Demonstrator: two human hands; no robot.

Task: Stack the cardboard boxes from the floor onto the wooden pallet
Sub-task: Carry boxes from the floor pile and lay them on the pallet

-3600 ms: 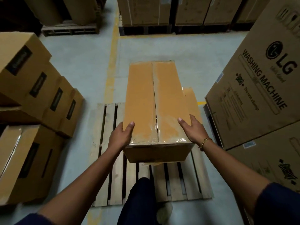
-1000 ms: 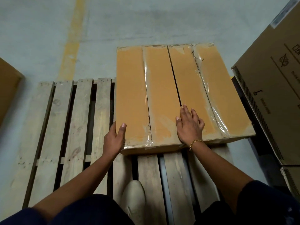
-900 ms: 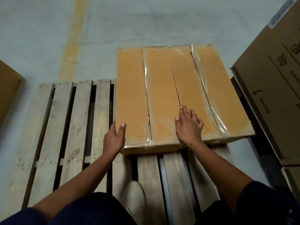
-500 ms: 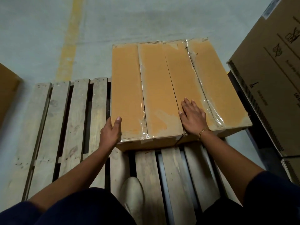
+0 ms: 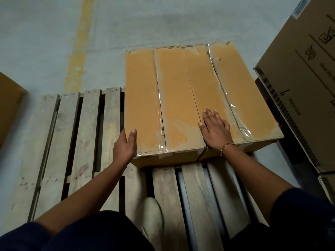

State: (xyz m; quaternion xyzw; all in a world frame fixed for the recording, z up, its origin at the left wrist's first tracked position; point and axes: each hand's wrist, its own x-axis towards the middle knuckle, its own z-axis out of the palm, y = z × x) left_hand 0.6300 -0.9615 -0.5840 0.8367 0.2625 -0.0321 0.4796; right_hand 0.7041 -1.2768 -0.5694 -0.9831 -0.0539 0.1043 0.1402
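Observation:
Two long taped cardboard boxes lie side by side on the right half of the wooden pallet. The left box has my left hand against its near left corner, thumb on the top and fingers down its side. My right hand lies flat with straight fingers on the near end of the right box, beside the seam between the two boxes. Both boxes overhang the pallet's far edge.
A large printed carton stands close on the right, another below it. A cardboard box corner shows at the left edge. My white shoe rests on the pallet slats. A yellow floor line runs beyond the pallet.
The carried box has come down onto the pallet next to the other one. In the last second both boxes and my hands shifted slightly; my right hand slid a little right across the seam.

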